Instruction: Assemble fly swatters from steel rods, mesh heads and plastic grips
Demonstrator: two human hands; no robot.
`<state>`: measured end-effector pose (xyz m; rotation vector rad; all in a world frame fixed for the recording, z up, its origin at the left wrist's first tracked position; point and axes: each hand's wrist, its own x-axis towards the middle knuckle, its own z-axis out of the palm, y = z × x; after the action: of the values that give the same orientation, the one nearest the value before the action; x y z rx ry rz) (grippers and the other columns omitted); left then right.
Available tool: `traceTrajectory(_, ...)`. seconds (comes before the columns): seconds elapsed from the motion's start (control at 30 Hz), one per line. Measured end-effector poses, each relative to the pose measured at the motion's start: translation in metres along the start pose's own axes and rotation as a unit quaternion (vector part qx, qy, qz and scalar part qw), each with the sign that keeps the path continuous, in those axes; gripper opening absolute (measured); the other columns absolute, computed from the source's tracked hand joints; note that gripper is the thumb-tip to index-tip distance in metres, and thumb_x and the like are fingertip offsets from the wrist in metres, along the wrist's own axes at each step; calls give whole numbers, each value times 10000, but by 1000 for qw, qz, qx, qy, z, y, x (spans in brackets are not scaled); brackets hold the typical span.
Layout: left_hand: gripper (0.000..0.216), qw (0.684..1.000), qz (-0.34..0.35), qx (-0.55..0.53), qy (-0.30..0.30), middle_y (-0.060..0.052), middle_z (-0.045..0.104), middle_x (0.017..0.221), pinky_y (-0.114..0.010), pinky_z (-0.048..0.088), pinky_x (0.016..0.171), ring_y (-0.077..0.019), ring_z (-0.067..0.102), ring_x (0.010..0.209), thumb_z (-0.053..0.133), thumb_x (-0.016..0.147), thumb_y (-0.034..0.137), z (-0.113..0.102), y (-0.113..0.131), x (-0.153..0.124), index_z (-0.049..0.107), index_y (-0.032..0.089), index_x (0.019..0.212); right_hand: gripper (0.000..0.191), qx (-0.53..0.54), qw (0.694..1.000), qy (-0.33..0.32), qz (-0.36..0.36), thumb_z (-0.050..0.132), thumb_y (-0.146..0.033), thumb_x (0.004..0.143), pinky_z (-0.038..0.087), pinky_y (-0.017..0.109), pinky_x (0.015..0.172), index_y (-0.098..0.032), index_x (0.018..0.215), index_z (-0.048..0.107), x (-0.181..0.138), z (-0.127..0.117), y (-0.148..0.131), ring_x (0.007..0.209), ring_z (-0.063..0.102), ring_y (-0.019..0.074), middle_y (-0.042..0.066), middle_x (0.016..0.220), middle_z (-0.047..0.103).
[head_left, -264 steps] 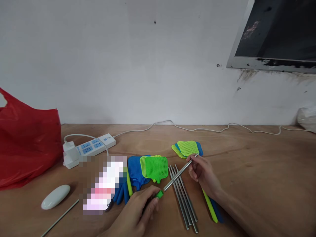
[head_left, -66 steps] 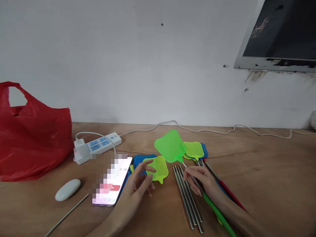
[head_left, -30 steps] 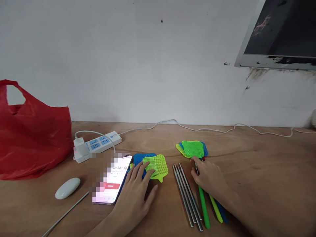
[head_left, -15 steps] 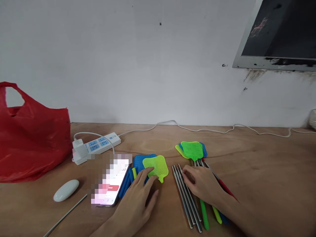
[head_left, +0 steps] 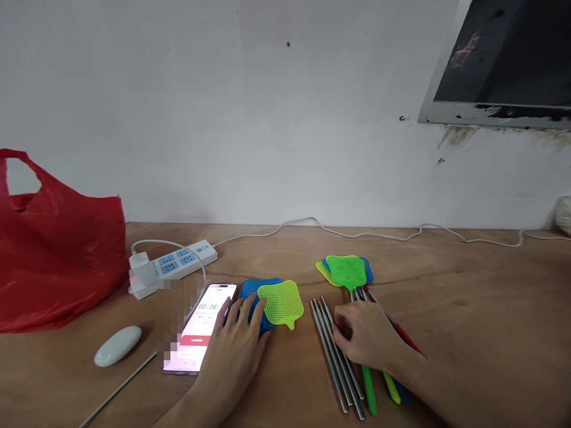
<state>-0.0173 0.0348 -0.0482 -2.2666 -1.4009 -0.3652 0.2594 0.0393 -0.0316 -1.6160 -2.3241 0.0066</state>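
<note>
My left hand (head_left: 234,348), fingers spread, lies over the blue and yellow handles between the phone (head_left: 196,339) and the loose swatter heads. Those handles are mostly hidden beneath it. Just beyond its fingertips, a yellow-green mesh fly swatter head (head_left: 283,302) overlaps blue heads (head_left: 259,288). My right hand (head_left: 370,333) rests with curled fingers across the shafts of several fly swatters, topped by a green head (head_left: 347,272); what its fingers hold is hidden. Beside its thumb lie several metal rods (head_left: 332,351). A green handle (head_left: 369,389) and a red handle (head_left: 407,337) stick out around the wrist.
A white power strip (head_left: 178,267) with a plugged-in charger stands behind the phone. To the left are a red plastic bag (head_left: 62,255) and a white mouse-shaped object (head_left: 118,346). A white cable (head_left: 357,236) runs along the wall. A dark screen (head_left: 513,59) hangs at upper right.
My left hand has shifted left, off the yellow-green head and over the handles beside the phone. My right hand has barely moved. More of the phone's screen shows unblurred.
</note>
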Motion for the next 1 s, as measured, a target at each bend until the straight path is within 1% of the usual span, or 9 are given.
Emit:
traceTrajectory(0.1, 425, 1000, 3, -17, -1, -193, 633, 1311, -609, 437, 1024, -395, 598, 1162, 611, 918, 231, -1, 0, 2, 582, 114, 1325, 163, 1, 1000, -5, 6, 587, -254, 789, 194, 317, 565, -208, 633, 577, 0, 1, 1, 622, 601, 174, 13, 623, 673)
traceTrajectory(0.17, 457, 999, 15, -48, -8, -192, 589, 1366, -594, 482, 983, -396, 586, 1189, 547, 920, 128, 0, 1, 1, 531, 133, 1376, 167, 2, 1000, -9, 8, 587, -264, 792, 194, 314, 566, -209, 635, 581, 0, 1, 1, 628, 602, 176, 14, 626, 677)
traceTrajectory(0.27, 733, 989, 44, -140, -38, -142, 471, 1496, -502, 546, 948, -348, 543, 1284, 373, 819, -86, 1, 6, -3, 393, 223, 1483, 173, 2, 1000, -13, 12, 587, -271, 797, 196, 311, 568, -210, 635, 585, 1, 1, 0, 634, 605, 178, 13, 623, 680)
traceTrajectory(0.37, 857, 968, 55, -238, -50, -111, 441, 1526, -427, 580, 930, -288, 558, 1296, 290, 784, -130, -3, 12, -6, 282, 287, 1533, 167, 1, 1000, -13, 11, 586, -263, 801, 200, 309, 570, -209, 644, 592, 1, 1, 0, 631, 604, 176, 10, 622, 678)
traceTrajectory(0.5, 633, 937, 83, -339, -8, -84, 634, 1343, -369, 589, 936, -233, 656, 1179, 362, 967, 39, -15, 16, -5, 265, 302, 1536, 167, -6, 1000, -15, 10, 582, -262, 814, 208, 308, 576, -211, 657, 605, 0, 0, -1, 648, 616, 178, 14, 651, 694)
traceTrajectory(0.6, 483, 916, 102, -387, 14, -65, 688, 1276, -312, 580, 944, -191, 675, 1155, 375, 1038, 160, -23, 17, -3, 347, 303, 1498, 179, -22, 999, -18, 42, 575, -271, 820, 195, 312, 568, -212, 657, 619, 0, -2, -5, 665, 628, 196, 31, 658, 701)
traceTrajectory(0.8, 401, 908, 99, -407, 12, -48, 706, 1270, -286, 576, 928, -185, 693, 1129, 390, 1046, 208, -28, 17, -2, 451, 286, 1434, 174, -44, 994, -21, 103, 590, -293, 786, 181, 314, 556, -208, 643, 644, 1, -4, -11, 661, 632, 224, 63, 663, 704)
traceTrajectory(0.9, 370, 907, 78, -414, 2, -24, 735, 1213, -267, 592, 850, -190, 739, 1010, 429, 1034, 224, -30, 18, -3, 494, 296, 1391, 187, -36, 992, -15, 123, 605, -291, 755, 200, 312, 565, -205, 591, 630, 2, -2, -12, 658, 626, 226, 68, 653, 706)
traceTrajectory(1.0, 270, 899, 55, -433, -5, -9, 769, 1067, -241, 578, 745, -184, 752, 864, 438, 1022, 213, -33, 20, -3, 566, 276, 1251, 205, 4, 990, 4, 143, 615, -278, 725, 222, 308, 568, -207, 534, 597, 3, -1, -10, 638, 595, 211, 58, 619, 691)
